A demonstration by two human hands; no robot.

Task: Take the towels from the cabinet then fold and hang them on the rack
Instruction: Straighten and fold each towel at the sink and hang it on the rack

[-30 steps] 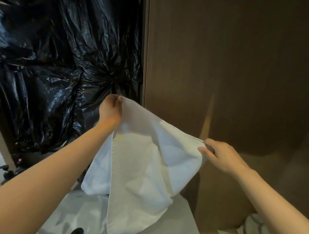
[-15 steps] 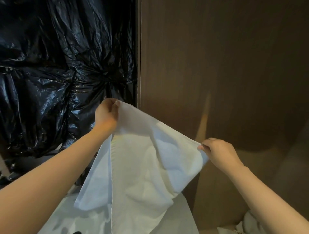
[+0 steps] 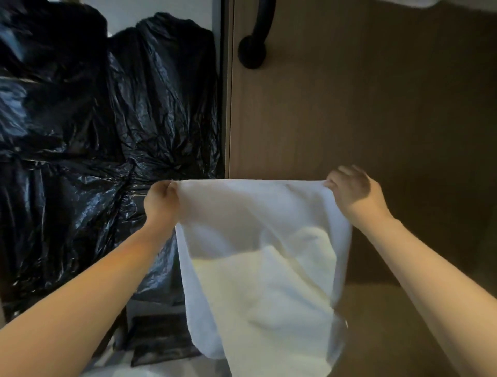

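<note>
A white towel (image 3: 258,263) hangs in front of me, its top edge stretched level between both hands. My left hand (image 3: 161,204) pinches the top left corner. My right hand (image 3: 352,193) grips the top right corner. The cloth drapes down in loose folds, and its lower end runs out of the frame at the bottom. A black rack bracket (image 3: 254,43) is fixed to the brown wood panel (image 3: 349,107) above the towel. A white cloth edge (image 3: 408,2) shows at the very top right.
Crumpled black plastic sheeting (image 3: 94,134) covers the whole left side behind my left arm. A dark flat object (image 3: 158,339) lies low on the left beside the towel. A tan surface (image 3: 382,323) lies at the lower right.
Both hands have moved apart and levelled out, pulling the towel's top edge straight. The view has tilted up, bringing the black bracket into sight.
</note>
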